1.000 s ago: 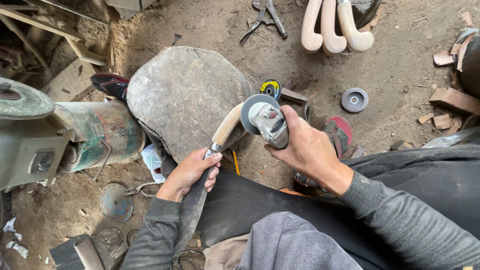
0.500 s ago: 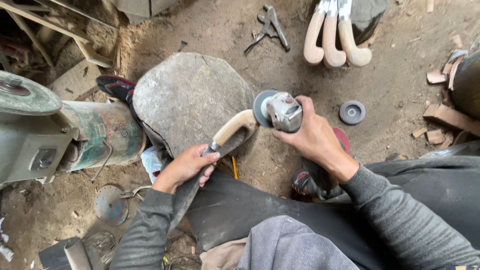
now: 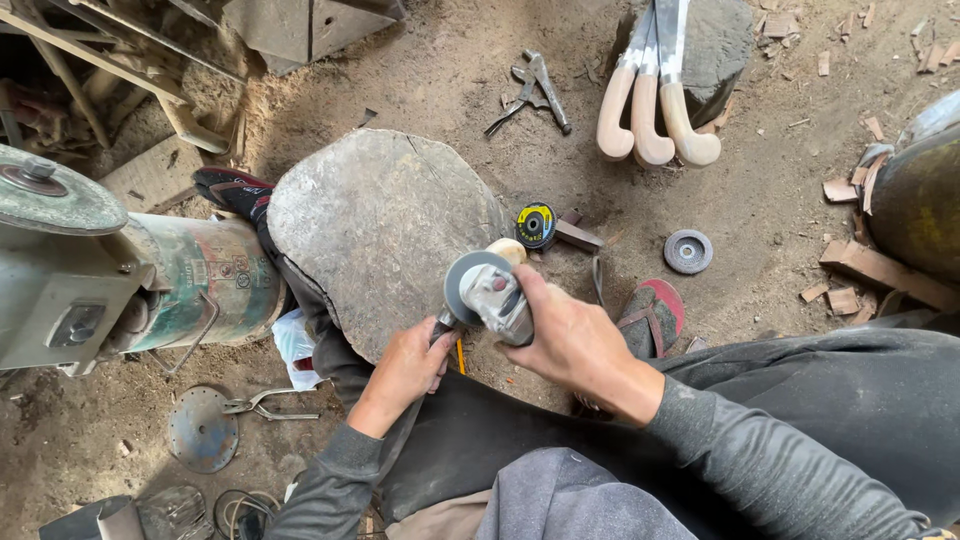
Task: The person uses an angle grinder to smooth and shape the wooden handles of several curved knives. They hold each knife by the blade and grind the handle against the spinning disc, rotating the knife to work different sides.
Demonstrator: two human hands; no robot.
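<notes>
Lowered since the earlier frame, the right hand clenched the grey angle grinder mid-frame over the pale curved wooden handle, which the left hand grasped and needed to hold steady.

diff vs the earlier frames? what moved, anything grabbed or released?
The right hand brought the grey angle grinder closer to the body, its disc now covering most of the pale curved wooden handle, only the tip showing. Nothing grabbed or released. The left hand still grips the piece; the flat grey stone stays put.
</notes>
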